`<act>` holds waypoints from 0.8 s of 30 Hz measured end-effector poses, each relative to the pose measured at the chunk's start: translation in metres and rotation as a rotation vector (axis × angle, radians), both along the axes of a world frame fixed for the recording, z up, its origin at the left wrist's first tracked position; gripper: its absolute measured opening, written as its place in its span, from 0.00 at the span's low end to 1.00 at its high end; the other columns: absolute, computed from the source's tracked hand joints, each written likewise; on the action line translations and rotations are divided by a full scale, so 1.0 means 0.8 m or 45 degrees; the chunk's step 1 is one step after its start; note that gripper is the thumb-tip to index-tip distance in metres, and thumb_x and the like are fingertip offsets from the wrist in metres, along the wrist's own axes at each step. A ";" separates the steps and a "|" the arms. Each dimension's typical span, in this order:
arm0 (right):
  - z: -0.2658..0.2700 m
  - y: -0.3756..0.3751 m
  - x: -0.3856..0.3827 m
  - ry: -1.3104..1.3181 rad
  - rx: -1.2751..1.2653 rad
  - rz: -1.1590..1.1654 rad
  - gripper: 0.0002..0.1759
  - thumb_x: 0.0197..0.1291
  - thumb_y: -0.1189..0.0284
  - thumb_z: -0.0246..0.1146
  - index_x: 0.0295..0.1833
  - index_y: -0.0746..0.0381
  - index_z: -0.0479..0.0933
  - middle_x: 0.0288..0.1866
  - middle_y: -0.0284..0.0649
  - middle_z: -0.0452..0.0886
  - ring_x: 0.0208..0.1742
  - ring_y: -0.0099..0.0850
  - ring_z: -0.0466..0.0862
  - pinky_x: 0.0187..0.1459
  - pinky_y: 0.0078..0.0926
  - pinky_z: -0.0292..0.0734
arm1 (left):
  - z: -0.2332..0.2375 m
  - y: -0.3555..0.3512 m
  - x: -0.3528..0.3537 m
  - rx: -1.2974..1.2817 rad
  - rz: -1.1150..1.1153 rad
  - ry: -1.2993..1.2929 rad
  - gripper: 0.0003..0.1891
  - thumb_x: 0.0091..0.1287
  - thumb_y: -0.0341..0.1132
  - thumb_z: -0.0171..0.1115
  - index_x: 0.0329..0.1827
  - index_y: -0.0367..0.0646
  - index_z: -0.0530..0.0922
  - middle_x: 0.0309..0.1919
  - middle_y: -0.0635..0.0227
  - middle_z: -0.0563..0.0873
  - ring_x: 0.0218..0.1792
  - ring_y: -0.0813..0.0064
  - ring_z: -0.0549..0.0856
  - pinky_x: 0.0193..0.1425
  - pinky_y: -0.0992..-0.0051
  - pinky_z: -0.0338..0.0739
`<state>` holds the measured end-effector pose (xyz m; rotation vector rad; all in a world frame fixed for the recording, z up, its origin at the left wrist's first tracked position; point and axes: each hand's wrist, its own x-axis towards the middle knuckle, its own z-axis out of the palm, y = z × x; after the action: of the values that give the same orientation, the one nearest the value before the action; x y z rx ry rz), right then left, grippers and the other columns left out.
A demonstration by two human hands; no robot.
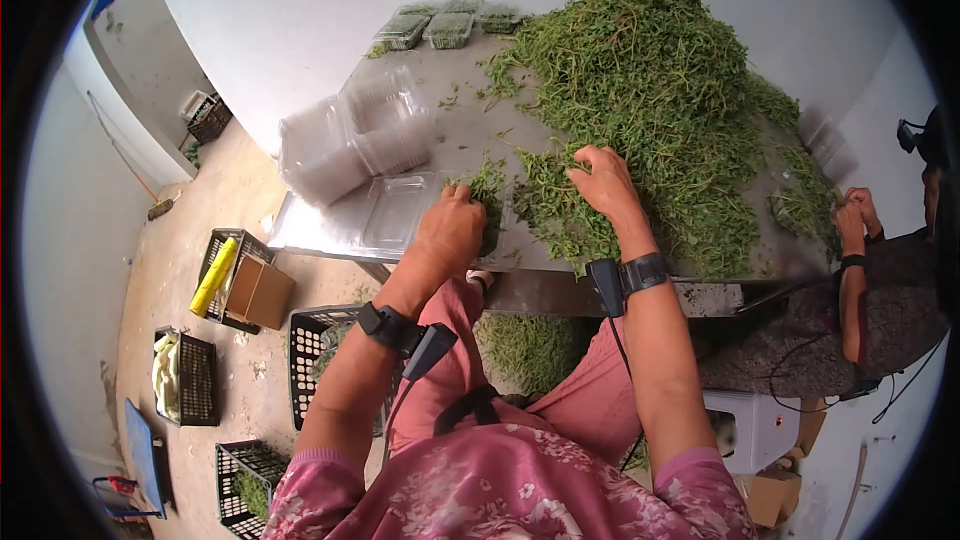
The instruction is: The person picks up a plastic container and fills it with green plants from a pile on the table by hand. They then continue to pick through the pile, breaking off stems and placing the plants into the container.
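A large heap of leafy green sprigs [640, 70] covers the right half of the metal table. In front of me lies an opened clear plastic clamshell box [392, 215], its lid half flat to the left and greens in its other half. My left hand [450, 228] is over the box's filled half, fingers curled down and closed on the leafy greens there; the fingertips are partly hidden. At the near left edge of the heap is my right hand [607, 188], thumb and fingers apart, touching loose sprigs with nothing visibly gripped.
Stacked clear boxes [350, 135] stand at the table's left. Several filled boxes [448, 30] sit at the back. A co-worker's hands [856, 215] work at the right end. Black crates [190, 380], a cardboard box [258, 290] and greens [535, 350] are on the floor.
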<state>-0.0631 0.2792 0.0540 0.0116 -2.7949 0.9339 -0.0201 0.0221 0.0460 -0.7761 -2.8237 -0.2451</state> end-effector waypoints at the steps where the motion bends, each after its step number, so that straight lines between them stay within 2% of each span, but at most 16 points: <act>1: 0.000 -0.003 0.004 -0.005 0.032 0.014 0.22 0.58 0.67 0.69 0.56 0.65 0.77 0.55 0.52 0.76 0.59 0.51 0.76 0.57 0.46 0.74 | 0.002 0.001 0.001 0.003 0.011 -0.025 0.07 0.56 0.28 0.60 0.32 0.38 0.85 0.44 0.52 0.82 0.52 0.52 0.79 0.56 0.64 0.78; 7: 0.001 -0.024 0.018 -0.049 0.126 0.055 0.22 0.58 0.67 0.69 0.55 0.65 0.76 0.58 0.53 0.74 0.58 0.51 0.77 0.57 0.46 0.75 | -0.001 0.000 -0.010 0.009 0.015 -0.101 0.07 0.57 0.27 0.58 0.32 0.38 0.85 0.45 0.51 0.82 0.52 0.52 0.79 0.57 0.63 0.77; 13: -0.022 -0.027 0.005 -0.063 0.337 0.044 0.11 0.58 0.70 0.68 0.44 0.63 0.79 0.52 0.54 0.75 0.51 0.55 0.80 0.49 0.47 0.78 | 0.002 -0.002 -0.005 0.015 0.012 -0.052 0.07 0.59 0.31 0.60 0.31 0.38 0.84 0.44 0.52 0.82 0.51 0.52 0.80 0.55 0.62 0.77; 16: -0.030 -0.021 0.001 0.136 0.171 0.046 0.09 0.56 0.75 0.69 0.33 0.67 0.75 0.38 0.49 0.75 0.44 0.49 0.78 0.44 0.45 0.74 | 0.000 -0.002 -0.002 0.039 0.003 0.012 0.09 0.62 0.35 0.63 0.31 0.38 0.83 0.40 0.53 0.81 0.48 0.52 0.80 0.53 0.62 0.76; 19: -0.022 -0.011 -0.001 0.353 0.067 0.048 0.10 0.58 0.75 0.68 0.31 0.68 0.74 0.30 0.48 0.76 0.37 0.49 0.79 0.39 0.42 0.74 | -0.001 -0.002 -0.001 0.063 0.011 0.003 0.09 0.63 0.35 0.63 0.32 0.37 0.83 0.41 0.53 0.81 0.48 0.52 0.80 0.53 0.62 0.76; 22: 0.000 -0.003 0.000 0.220 -0.055 -0.005 0.09 0.60 0.72 0.66 0.32 0.67 0.76 0.30 0.51 0.80 0.33 0.48 0.82 0.34 0.44 0.75 | 0.000 -0.002 0.001 0.096 0.020 -0.002 0.09 0.63 0.35 0.63 0.33 0.37 0.82 0.41 0.54 0.81 0.49 0.52 0.79 0.54 0.62 0.76; 24: 0.008 -0.001 0.001 0.227 -0.181 -0.053 0.12 0.61 0.70 0.66 0.30 0.67 0.75 0.24 0.48 0.77 0.28 0.43 0.81 0.31 0.41 0.74 | -0.002 -0.002 0.002 0.111 0.024 0.010 0.09 0.63 0.35 0.63 0.34 0.37 0.82 0.41 0.54 0.81 0.49 0.52 0.79 0.54 0.62 0.76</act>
<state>-0.0626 0.2783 0.0605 0.0152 -2.5516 1.0638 -0.0184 0.0206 0.0446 -0.7298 -2.7906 -0.3589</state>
